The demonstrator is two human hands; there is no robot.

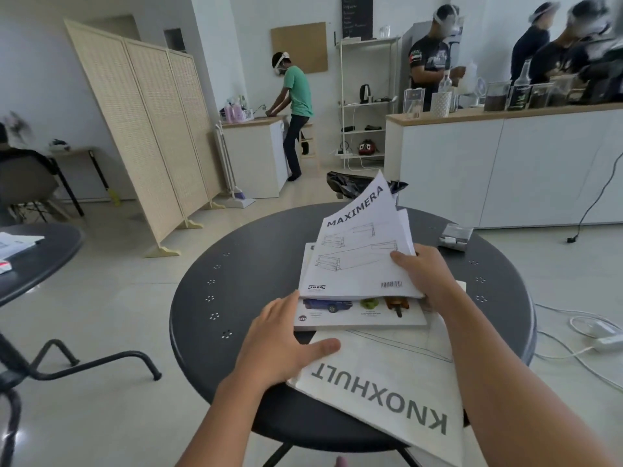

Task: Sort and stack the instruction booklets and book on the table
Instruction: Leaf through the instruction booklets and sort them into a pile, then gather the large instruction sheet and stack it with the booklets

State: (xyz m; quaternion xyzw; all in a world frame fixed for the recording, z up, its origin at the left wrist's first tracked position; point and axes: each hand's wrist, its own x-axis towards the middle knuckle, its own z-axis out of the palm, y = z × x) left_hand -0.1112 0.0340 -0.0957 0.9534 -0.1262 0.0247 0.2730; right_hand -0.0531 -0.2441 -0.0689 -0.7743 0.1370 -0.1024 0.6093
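Note:
A white MAXIMERA booklet (pixel 357 251) lies on top of a pile in the middle of the round black table (pixel 236 281), its far pages lifted. My right hand (pixel 424 274) grips its right edge, thumb on the cover. Under it lies a white book (pixel 350 313) with pictures of a blue car and other items along its near edge. A KNOXHULT booklet (pixel 387 385) lies upside down at the table's near edge, partly under the book. My left hand (pixel 283 342) rests flat, fingers at the book's left corner, thumb on the KNOXHULT booklet.
A small dark box (pixel 455 235) sits at the table's far right. Another black table (pixel 40 254) with papers stands at left. White cables and adapters (pixel 593 335) lie on the floor at right. A folding screen (pixel 151 136), a counter and several people stand farther back.

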